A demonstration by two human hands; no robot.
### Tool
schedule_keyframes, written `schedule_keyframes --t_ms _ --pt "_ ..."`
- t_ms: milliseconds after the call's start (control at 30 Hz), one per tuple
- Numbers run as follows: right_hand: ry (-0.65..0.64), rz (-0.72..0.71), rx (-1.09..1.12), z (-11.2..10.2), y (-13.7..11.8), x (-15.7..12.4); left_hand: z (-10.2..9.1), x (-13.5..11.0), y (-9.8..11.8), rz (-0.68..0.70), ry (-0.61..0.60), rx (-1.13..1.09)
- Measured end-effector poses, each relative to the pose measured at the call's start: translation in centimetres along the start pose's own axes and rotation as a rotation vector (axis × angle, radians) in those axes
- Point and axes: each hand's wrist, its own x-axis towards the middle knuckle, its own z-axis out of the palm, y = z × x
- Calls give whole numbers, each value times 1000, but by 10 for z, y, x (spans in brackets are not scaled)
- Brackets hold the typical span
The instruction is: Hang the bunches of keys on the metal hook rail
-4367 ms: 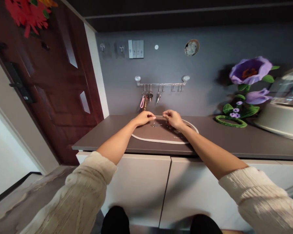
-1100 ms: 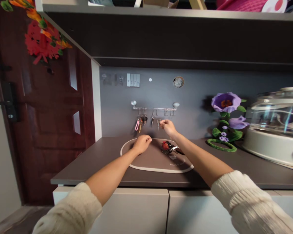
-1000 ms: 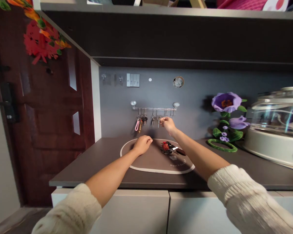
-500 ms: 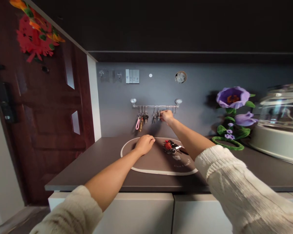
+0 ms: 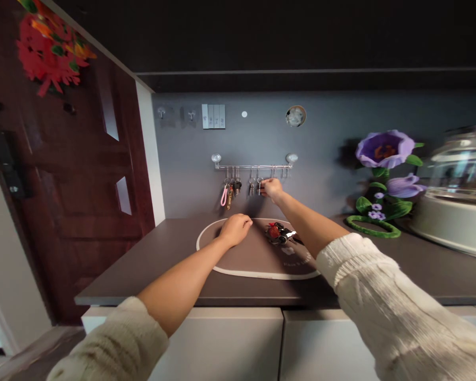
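Observation:
My right hand (image 5: 271, 188) is raised to the metal hook rail (image 5: 254, 166) on the grey wall, fingers pinched on a small key ring (image 5: 259, 183) at one of the hooks. Other keys (image 5: 230, 189), one with a pink loop, hang at the rail's left. My left hand (image 5: 235, 229) rests loosely curled on the oval brown mat (image 5: 257, 262) on the countertop; what it holds, if anything, is hidden. A bunch of keys with a red fob (image 5: 278, 233) lies on the mat beside my right forearm.
A dark wooden door (image 5: 63, 174) with a red ornament stands at the left. Purple fabric flowers (image 5: 384, 174) and a large domed appliance (image 5: 456, 185) sit on the countertop (image 5: 143, 264) at the right. Switches (image 5: 213, 116) are on the wall above the rail.
My right hand rose from the mat, carried the key ring up to the hook rail and moved slightly left along it. My left hand stayed on the mat.

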Motion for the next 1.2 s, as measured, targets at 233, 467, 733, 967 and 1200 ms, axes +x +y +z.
schedule_keyframes --t_ms 233,467,733,967,1200 --pt "-35 -6 34 -5 1 -4 -3 -1 1 -27 -6 13" --pt "-92 54 49 -20 -4 -16 -6 -4 -2 -33 16 25" --pt "-190 -34 73 -43 -6 -52 -11 -5 7 -74 44 -27" --pt "-212 -122 49 -60 13 -91 -8 1 24 -22 43 -93" --pt "-225 -200 -39 -72 43 -111 0 -1 44 16 2 -144"
